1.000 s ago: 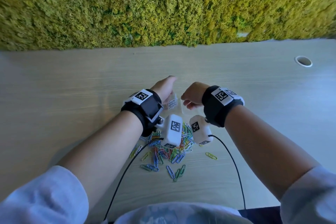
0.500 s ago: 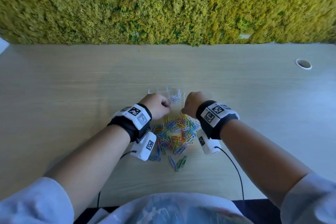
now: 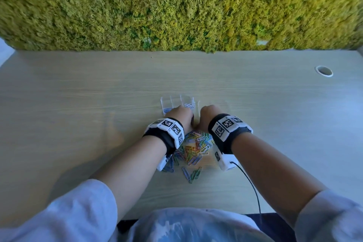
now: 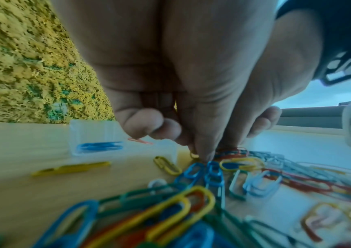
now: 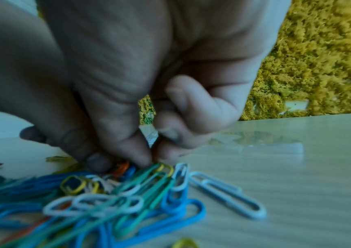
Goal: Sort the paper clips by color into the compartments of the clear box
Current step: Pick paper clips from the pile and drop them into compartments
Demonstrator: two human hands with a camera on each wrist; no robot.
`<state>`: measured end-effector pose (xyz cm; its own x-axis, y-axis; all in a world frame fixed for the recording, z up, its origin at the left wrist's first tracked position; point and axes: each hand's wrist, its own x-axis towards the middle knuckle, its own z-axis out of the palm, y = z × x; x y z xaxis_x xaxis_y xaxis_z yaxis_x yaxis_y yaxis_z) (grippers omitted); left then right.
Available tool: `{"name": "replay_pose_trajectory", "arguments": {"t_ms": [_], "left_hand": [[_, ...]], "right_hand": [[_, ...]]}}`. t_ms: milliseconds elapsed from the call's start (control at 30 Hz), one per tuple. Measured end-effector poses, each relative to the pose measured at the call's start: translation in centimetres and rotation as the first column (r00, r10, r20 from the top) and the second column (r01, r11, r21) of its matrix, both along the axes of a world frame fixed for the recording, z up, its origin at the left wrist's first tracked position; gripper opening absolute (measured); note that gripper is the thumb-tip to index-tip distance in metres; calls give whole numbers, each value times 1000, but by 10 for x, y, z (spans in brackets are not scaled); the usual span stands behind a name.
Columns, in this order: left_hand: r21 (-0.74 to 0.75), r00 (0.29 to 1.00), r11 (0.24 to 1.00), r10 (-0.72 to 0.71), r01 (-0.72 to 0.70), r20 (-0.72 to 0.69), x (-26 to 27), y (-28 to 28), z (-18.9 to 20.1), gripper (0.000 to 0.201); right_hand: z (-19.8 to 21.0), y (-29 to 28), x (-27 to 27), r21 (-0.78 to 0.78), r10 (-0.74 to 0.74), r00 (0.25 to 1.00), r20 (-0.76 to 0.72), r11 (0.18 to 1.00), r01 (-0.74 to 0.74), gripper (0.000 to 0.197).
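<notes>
On the counter (image 3: pixel 78 104), just before the clear box (image 3: pixel 176 102), both my hands dig into the paper clip pile (image 3: pixel 193 148). My left hand (image 4: pixel 181 83) fingers (image 4: pixel 204 151) pinch at a clip, colour hidden. My right hand (image 5: pixel 128 75) fingers (image 5: pixel 140 156) close at a green clip (image 5: pixel 145 172), to lift singles for sorting.

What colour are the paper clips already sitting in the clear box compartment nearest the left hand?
Blue paper clips in the clear box, shown best in the left wrist view.
</notes>
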<state>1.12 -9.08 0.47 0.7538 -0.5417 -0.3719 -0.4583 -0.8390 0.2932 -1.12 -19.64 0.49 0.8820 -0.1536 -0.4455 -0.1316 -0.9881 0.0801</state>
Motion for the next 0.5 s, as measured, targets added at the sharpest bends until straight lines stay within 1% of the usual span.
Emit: {"name": "replay_pose_trajectory", "arguments": {"t_ms": [67, 133, 233, 267, 300, 333, 367, 400, 433, 500], "left_hand": [[-19, 1000, 1000, 9, -9, -20, 2, 1, -1, 19], [-67, 999, 998, 20, -22, -30, 4, 4, 0, 20], [-189, 994, 978, 81, -93, -70, 10, 14, 1, 13], [-229, 989, 965, 108, -128, -97, 12, 17, 0, 10], [-265, 980, 949, 136, -171, -144, 14, 21, 0, 5], [-308, 965, 926, 158, -219, -209, 15, 24, 0, 2], [-344, 940, 896, 183, -280, -286, 16, 29, -1, 9], [-377, 909, 860, 204, -344, -363, 17, 33, -2, 12], [-398, 875, 824, 218, -403, -433, 17, 37, -2, 12], [-427, 789, 742, 221, -517, -573, 16, 44, -2, 22]], "right_hand": [[-2, -4, -3, 25, -34, 999, -4, 999, 34, 50], [-2, -8, -5, 69, -77, 997, -6, 995, 77, 51], [1, -19, -7, 227, -151, 988, 15, 963, 144, 33], [2, -23, -9, 313, -201, 979, 34, 932, 181, 24], [2, -27, -10, 419, -265, 963, 45, 880, 223, 15], [2, -29, -12, 533, -329, 943, 41, 806, 258, 10], [1, -31, -13, 640, -392, 920, 23, 713, 288, 12], [0, -32, -15, 735, -458, 889, -20, 595, 323, 13], [1, -33, -17, 814, -521, 849, -87, 454, 362, 12], [2, -31, -20, 894, -603, 745, -286, 111, 434, 14]]}}
